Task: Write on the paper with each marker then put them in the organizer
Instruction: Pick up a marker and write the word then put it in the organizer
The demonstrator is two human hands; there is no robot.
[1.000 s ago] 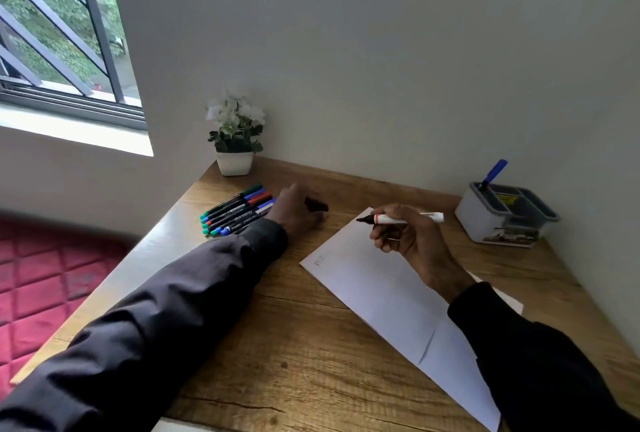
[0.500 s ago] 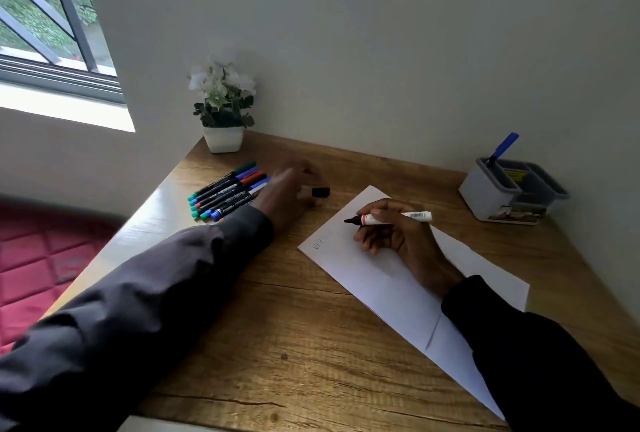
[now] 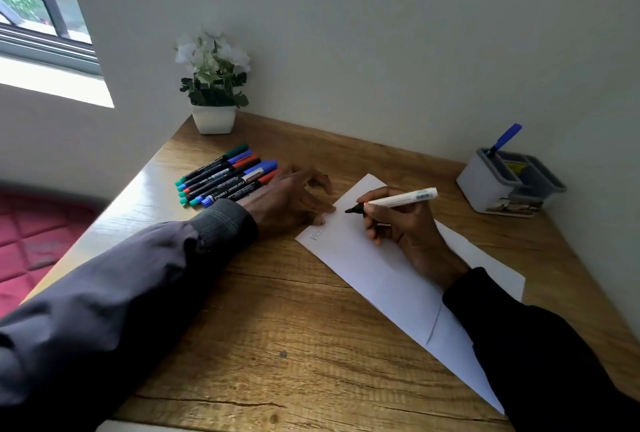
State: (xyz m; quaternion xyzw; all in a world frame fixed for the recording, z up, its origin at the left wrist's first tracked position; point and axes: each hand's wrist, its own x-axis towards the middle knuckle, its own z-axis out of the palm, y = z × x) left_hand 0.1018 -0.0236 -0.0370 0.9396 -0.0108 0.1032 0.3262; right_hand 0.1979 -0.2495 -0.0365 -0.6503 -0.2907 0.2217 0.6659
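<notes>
The right hand (image 3: 401,223) grips the uncapped white marker (image 3: 398,200) while the flat, empty left hand (image 3: 291,199) pins the paper (image 3: 374,269), which could slide if released.

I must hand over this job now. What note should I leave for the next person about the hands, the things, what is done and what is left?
Right hand: holds the uncapped white marker, tip just over the paper.
Left hand: flat on the desk, fingertips at the paper's left edge, holding nothing visible.
Done: faint writing near the paper's left corner; one blue marker stands in the organizer.
Left: write with the white marker, then with the markers in the row beside the left hand; put all in the organizer.
</notes>
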